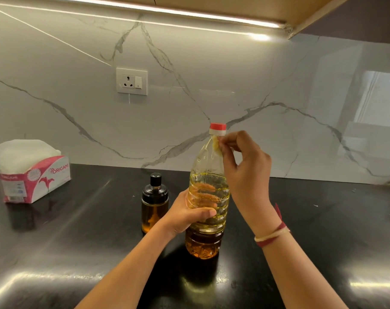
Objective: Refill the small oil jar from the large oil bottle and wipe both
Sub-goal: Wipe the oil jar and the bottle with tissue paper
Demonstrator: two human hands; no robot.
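Observation:
The large clear plastic oil bottle [208, 175] stands upright on the black counter [78, 241], more than half full of yellow oil, its red cap [218, 126] on. My left hand [187, 214] grips the bottle's ribbed middle from the left. My right hand [243, 166] is up at the neck just below the cap, fingertips curled against the shoulder of the bottle; whether they pinch anything is unclear. The small glass oil jar [154, 206] with a black lid stands just left of the bottle, filled with amber oil.
An open pink and white tissue box [33, 172] sits at the far left of the counter. A marble backsplash with a wall socket [132, 81] rises behind. A cabinet underside with a light strip [189, 14] hangs above.

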